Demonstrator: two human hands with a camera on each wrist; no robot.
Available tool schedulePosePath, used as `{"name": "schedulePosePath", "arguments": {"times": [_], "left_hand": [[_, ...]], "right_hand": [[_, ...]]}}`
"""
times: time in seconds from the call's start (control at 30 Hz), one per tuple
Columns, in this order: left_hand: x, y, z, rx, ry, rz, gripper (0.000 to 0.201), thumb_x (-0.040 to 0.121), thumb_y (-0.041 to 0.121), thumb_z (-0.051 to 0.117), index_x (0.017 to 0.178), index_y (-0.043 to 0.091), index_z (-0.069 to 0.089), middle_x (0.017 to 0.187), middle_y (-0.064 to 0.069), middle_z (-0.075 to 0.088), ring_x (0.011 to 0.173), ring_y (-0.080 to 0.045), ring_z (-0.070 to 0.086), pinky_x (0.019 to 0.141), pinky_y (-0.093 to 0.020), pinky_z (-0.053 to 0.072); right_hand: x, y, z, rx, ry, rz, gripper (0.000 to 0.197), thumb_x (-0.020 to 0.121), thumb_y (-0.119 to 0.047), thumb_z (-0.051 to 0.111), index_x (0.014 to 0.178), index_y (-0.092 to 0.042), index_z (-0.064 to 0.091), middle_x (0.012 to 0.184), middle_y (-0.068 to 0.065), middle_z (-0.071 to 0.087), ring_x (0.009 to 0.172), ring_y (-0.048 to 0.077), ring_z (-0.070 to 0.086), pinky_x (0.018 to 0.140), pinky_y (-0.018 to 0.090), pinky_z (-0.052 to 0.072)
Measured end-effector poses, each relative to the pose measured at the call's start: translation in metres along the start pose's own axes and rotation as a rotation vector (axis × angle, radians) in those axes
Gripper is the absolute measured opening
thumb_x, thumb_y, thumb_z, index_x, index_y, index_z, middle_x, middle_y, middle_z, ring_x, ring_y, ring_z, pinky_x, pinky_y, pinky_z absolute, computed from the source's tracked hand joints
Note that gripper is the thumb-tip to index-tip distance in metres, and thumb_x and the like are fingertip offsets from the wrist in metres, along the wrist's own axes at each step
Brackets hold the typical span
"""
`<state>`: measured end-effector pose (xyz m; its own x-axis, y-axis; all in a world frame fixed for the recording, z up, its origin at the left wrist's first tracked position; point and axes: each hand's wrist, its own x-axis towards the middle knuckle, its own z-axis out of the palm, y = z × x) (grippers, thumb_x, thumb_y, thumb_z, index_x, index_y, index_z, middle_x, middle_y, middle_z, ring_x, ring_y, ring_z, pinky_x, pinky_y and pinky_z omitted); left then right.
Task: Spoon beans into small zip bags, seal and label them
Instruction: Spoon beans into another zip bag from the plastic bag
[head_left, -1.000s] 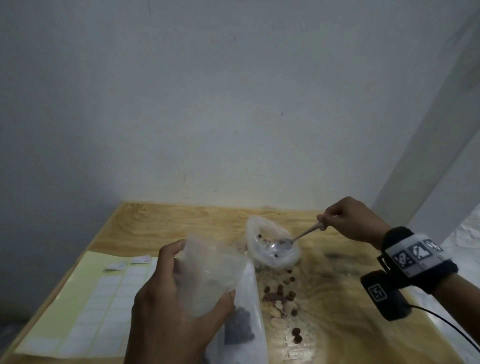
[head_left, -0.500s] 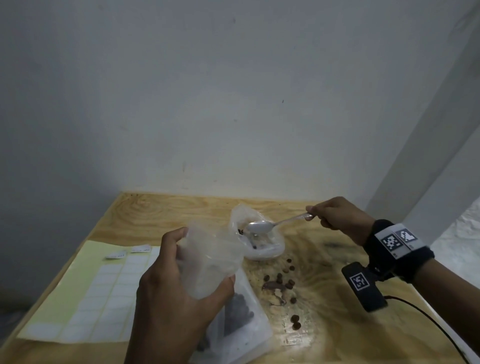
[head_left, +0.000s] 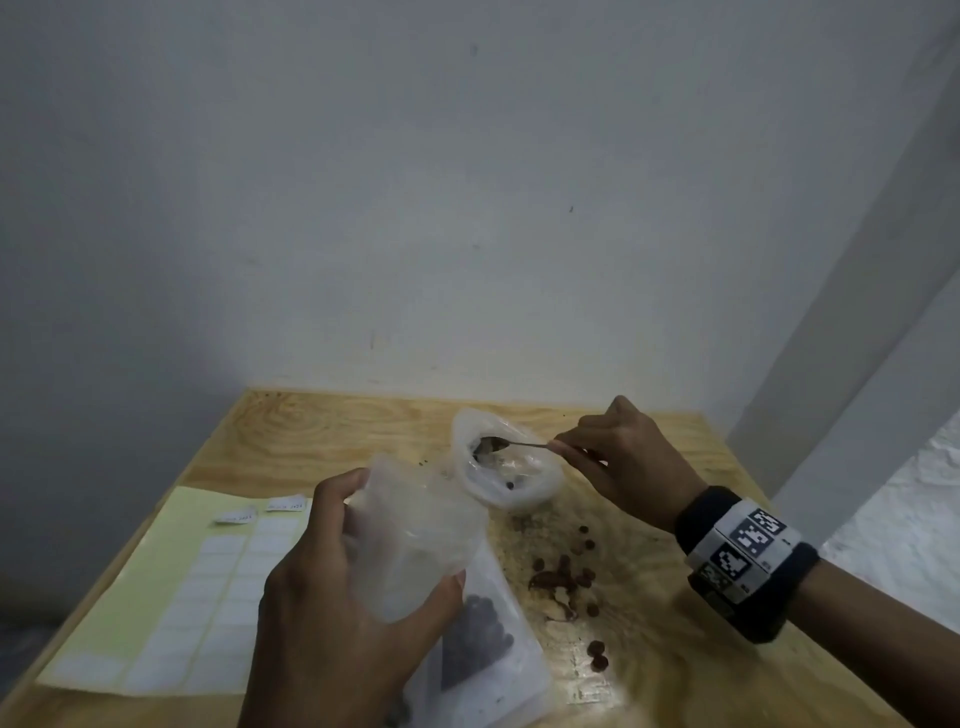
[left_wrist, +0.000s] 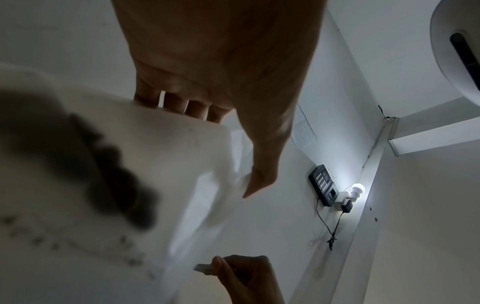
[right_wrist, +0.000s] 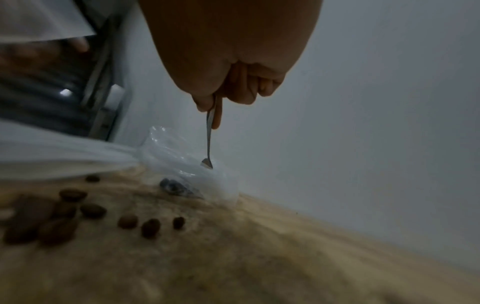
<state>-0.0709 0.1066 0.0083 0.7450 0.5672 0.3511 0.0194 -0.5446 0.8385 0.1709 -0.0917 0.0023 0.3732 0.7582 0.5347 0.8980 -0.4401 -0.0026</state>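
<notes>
My left hand (head_left: 332, 613) grips a small clear zip bag (head_left: 415, 535) upright above the table, thumb on its right side; the same bag (left_wrist: 145, 164) fills the left wrist view. My right hand (head_left: 623, 462) pinches the handle of a metal spoon (head_left: 519, 445) whose bowl reaches into the mouth of an open plastic bag of beans (head_left: 506, 467) standing at the back of the table. The spoon (right_wrist: 209, 139) hangs down from the fingers (right_wrist: 218, 111) into that bag (right_wrist: 182, 164). Another zip bag holding dark beans (head_left: 483, 644) lies flat under my left hand.
Loose brown beans (head_left: 566, 571) lie scattered on the wooden table (head_left: 322, 421) between the hands, also near the right wrist as beans (right_wrist: 67, 209). A yellow sheet of white labels (head_left: 171, 597) lies at the left. A white wall stands right behind the table.
The spoon lifted out of the bean bag and moved left toward the held zip bag, then went back with its bowl inside the bean bag's mouth. My left hand kept holding its bag.
</notes>
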Motion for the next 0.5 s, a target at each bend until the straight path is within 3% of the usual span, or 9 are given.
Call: {"name": "schedulePosePath", "arguments": {"times": [0.13,0.27,0.43,0.5], "left_hand": [[0.0,-0.001,-0.005,0.01,0.005,0.002,0.089,0.033,0.068,0.066,0.116,0.039,0.052,0.083,0.02,0.063,0.073,-0.004,0.063,0.059,-0.022,0.047],[0.0,0.0,-0.011,0.005,0.008,-0.003,0.091,0.033,0.07,0.066,0.118,0.037,0.052,0.084,0.019,0.063,0.077,-0.004,0.063,0.062,-0.027,0.051],[-0.001,0.001,-0.016,-0.017,0.014,-0.02,0.091,0.031,0.069,0.067,0.116,0.041,0.052,0.081,0.017,0.064,0.075,-0.008,0.065,0.062,-0.029,0.052],[-0.001,-0.002,-0.017,-0.026,0.013,-0.031,0.09,0.03,0.069,0.067,0.115,0.044,0.051,0.081,0.018,0.064,0.074,-0.006,0.064,0.062,-0.026,0.051]], "right_hand": [[0.007,0.013,0.004,0.204,0.013,0.258,0.028,0.099,-0.03,0.061,0.085,-0.013,0.08,0.058,-0.004,0.065,0.046,0.008,0.049,0.054,0.015,0.035],[0.017,0.034,-0.001,0.262,-0.167,0.536,0.027,0.099,-0.03,0.064,0.08,-0.021,0.081,0.049,-0.002,0.052,0.041,0.009,0.039,0.044,0.018,0.028],[0.014,0.047,-0.029,0.17,-0.217,0.546,0.028,0.097,-0.03,0.065,0.076,-0.019,0.081,0.046,-0.01,0.05,0.047,-0.002,0.049,0.051,0.012,0.038],[0.008,0.05,-0.042,0.139,-0.24,0.525,0.028,0.097,-0.03,0.065,0.073,-0.023,0.079,0.044,-0.008,0.048,0.045,0.002,0.047,0.05,0.015,0.037]]}}
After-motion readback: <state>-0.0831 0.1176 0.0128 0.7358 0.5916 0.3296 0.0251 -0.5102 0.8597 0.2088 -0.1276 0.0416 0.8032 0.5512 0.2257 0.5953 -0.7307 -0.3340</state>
